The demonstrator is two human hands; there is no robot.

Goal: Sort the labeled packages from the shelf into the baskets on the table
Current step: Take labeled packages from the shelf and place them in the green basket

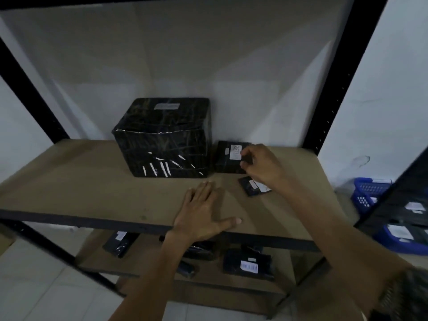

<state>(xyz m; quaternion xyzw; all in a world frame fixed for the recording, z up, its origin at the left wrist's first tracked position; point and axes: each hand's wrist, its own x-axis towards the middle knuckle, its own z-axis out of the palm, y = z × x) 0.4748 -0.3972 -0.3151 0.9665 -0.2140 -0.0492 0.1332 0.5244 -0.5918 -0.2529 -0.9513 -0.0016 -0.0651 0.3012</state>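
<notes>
A big black wrapped package [164, 137] with a white label stands at the back of the brown shelf board [92, 181]. To its right stands a small black package [228, 156] with a white label; my right hand [260, 165] grips its right side with curled fingers. A flat black package [252, 186] lies on the board just below that hand. My left hand [206, 214] rests flat on the board near its front edge, fingers spread.
Several more black labeled packages [247, 265] lie on the lower shelf. Blue baskets [368, 193] holding packages sit at the far right. Black metal uprights frame the shelf on both sides. A white wall is behind.
</notes>
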